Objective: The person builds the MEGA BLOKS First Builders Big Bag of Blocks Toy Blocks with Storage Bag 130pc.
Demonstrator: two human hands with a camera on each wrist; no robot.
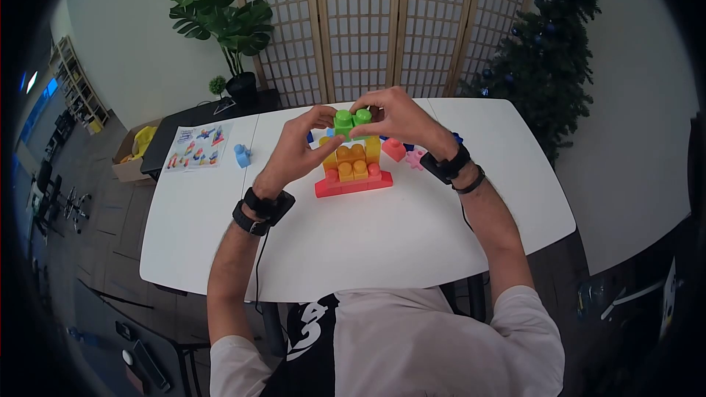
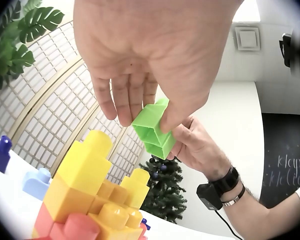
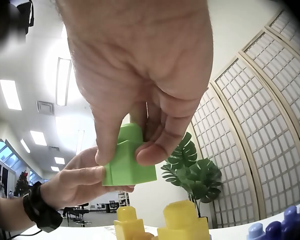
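A light green toy building block [image 1: 343,127] with two round studs is held between both hands. My left hand [image 1: 297,148] pinches it from the left, thumb on one side and fingers behind. From the other side my right hand [image 1: 403,120] grips it between thumb and fingers. The block's hollow underside shows in the left wrist view. Below it stands a stepped build: a long red base [image 1: 354,189], orange blocks [image 2: 112,215] in the middle and a yellow block [image 2: 85,162] at each end. In the right wrist view, a gap shows between the green block and the yellow tops.
Beyond the build lie a red block [image 1: 394,149], a pink gear-shaped piece [image 1: 416,159] and dark blue blocks [image 3: 285,226]. A light blue block [image 1: 242,156] and a printed picture sheet [image 1: 195,149] are at the white table's left. Cables run from both wrists.
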